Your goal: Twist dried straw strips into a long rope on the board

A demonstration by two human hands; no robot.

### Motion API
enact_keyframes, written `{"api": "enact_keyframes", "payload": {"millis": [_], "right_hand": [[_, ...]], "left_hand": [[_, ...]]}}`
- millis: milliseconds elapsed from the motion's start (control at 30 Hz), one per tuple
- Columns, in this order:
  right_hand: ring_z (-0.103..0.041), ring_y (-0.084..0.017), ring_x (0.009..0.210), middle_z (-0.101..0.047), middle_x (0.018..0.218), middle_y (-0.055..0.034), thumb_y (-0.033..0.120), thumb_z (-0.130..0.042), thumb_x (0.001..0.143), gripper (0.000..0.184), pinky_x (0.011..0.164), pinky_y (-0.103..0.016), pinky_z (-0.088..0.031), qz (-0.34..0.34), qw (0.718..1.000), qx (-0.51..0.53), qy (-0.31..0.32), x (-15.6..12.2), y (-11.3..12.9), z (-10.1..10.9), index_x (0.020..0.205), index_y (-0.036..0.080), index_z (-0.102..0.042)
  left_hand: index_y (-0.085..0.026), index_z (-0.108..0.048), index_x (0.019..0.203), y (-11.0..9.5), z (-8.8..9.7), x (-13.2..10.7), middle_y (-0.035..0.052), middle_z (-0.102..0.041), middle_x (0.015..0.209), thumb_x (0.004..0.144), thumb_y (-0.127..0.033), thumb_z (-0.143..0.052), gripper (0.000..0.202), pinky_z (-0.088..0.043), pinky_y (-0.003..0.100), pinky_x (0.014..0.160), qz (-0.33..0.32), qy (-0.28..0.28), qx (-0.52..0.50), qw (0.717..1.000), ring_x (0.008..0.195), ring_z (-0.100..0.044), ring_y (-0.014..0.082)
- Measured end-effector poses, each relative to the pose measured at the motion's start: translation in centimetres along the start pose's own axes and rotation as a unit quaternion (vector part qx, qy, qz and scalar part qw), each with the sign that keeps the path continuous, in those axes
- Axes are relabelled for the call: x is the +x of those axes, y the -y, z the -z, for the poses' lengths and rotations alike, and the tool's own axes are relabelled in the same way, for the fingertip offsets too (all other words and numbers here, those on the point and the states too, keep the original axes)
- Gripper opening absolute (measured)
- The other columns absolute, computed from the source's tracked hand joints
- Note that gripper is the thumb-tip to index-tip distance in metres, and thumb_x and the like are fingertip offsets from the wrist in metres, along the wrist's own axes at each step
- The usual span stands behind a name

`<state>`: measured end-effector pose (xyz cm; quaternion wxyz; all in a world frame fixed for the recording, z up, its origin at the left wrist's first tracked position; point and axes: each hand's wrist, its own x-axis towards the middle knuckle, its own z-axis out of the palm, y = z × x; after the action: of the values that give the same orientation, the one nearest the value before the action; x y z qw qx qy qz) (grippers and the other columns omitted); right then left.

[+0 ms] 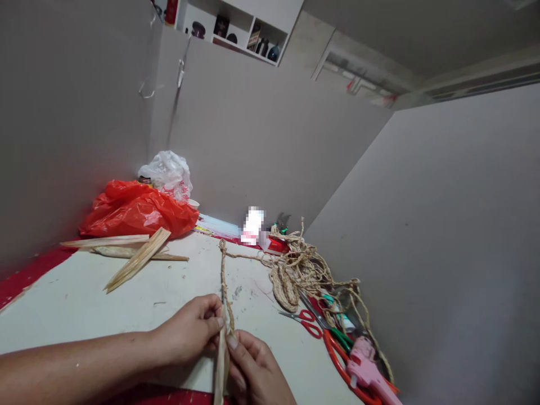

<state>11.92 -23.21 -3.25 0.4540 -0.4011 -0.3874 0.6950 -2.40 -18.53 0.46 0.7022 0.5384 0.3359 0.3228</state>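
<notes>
A twisted cord of dried husk (223, 273) runs up the white tabletop from between my hands to a knotted end. My left hand (189, 326) pinches it from the left, thumb against fingers. Just below and to the right, my right hand (257, 365) grips the cord's lower end between thumb and fingers. A flat pale husk strip (220, 374) hangs down between both hands, its upper part at the cord. Fingers partly hide where strip and cord meet. Several loose dried husks (139, 259) lie at the left, apart from my hands.
At right lie a heap of braided cord (304, 264), red-handled scissors (306, 322), large orange-handled shears (337, 357) and a pink glue gun (367, 365). Behind are a red plastic bag (135, 211), a white bag (169, 171) and a bright blurred-out rectangle (253, 225). Grey walls enclose the table.
</notes>
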Motion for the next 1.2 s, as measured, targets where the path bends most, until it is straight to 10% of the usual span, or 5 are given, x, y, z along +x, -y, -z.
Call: {"api": "enact_keyframes", "payload": {"millis": [300,600,1033,1200], "right_hand": [[-0.016,-0.001,0.031,-0.031,0.036,0.0117,0.047,-0.065,0.076,0.035,0.033,-0.016,-0.008,-0.001,0.999,0.039,0.01,-0.3,0.1,0.1,0.071,0.014,-0.054],[-0.017,-0.001,0.028,-0.034,0.038,0.0104,0.041,-0.064,0.079,0.029,0.029,-0.014,-0.011,0.005,0.993,0.109,0.053,-0.5,0.8,-0.2,0.072,0.014,-0.056],[-0.013,-0.001,0.034,-0.033,0.043,0.0088,0.029,-0.054,0.088,0.021,0.032,-0.013,-0.01,-0.034,0.991,0.124,0.05,-1.3,2.0,-0.5,0.078,0.011,-0.058],[-0.012,-0.001,0.034,-0.031,0.043,0.0098,0.029,-0.055,0.087,0.019,0.033,-0.013,-0.009,-0.056,0.991,0.108,0.052,-1.4,1.9,-0.5,0.084,0.011,-0.06]], "left_hand": [[-0.019,-0.046,0.076,-0.7,1.1,0.7,-0.0073,-0.047,0.047,0.065,-0.035,-0.063,0.026,-0.032,0.021,0.044,0.039,-0.056,-0.066,0.995,0.039,-0.041,0.0077],[-0.013,-0.052,0.073,-0.7,0.2,-0.7,-0.0004,-0.06,0.066,0.067,-0.026,-0.063,0.018,-0.037,0.022,0.062,0.008,0.025,0.02,0.999,0.06,-0.049,0.0083],[-0.016,-0.047,0.076,-0.3,0.1,-0.8,0.0002,-0.061,0.069,0.074,-0.04,-0.059,0.027,-0.032,0.019,0.044,0.022,0.039,0.049,0.998,0.045,-0.045,0.0052],[-0.014,-0.054,0.078,-0.7,0.3,-1.2,0.0033,-0.064,0.067,0.071,-0.038,-0.065,0.028,-0.042,0.023,0.063,-0.005,0.018,0.038,0.999,0.063,-0.058,0.0116]]}}
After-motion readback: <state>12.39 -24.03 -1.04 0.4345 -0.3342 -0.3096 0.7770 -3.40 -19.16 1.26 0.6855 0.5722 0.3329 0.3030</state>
